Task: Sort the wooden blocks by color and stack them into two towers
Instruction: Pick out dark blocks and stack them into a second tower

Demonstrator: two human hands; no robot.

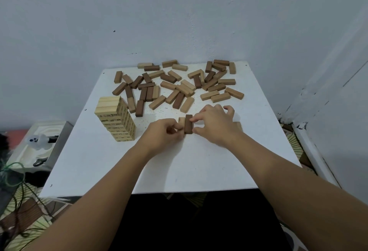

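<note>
- On the near middle of the white table (199, 161), head view: a dark block (188, 124) lying flat, long axis running near to far, a pale block (181, 121) touching its left side.
- Left hand (163, 133) curled in against the pale block, fingers seemingly pinching its near end; grip partly hidden.
- Right hand (214, 125) closed on the dark block, fingertips (194, 119) at its right edge, remaining fingers bent above the table. Another pale block (238, 126) partly hidden behind that wrist.
- To the left, well apart: a finished-looking tower of pale blocks (116, 120), standing upright and square.
- At the far side: a loose scatter of mixed blocks (175, 85), dark and pale jumbled, some overlapping.
- Judged step: founding the second tower's base row. Worth noting that pale beside dark mixes the colours, so probably better moved off toward the pale tower.
- Best done by squeezing the base blocks flush, ends level, sides touching with no gap, before laying the next row crosswise.
- Sensible to keep the base well clear of the pale tower, since a brushing forearm could topple it.
</note>
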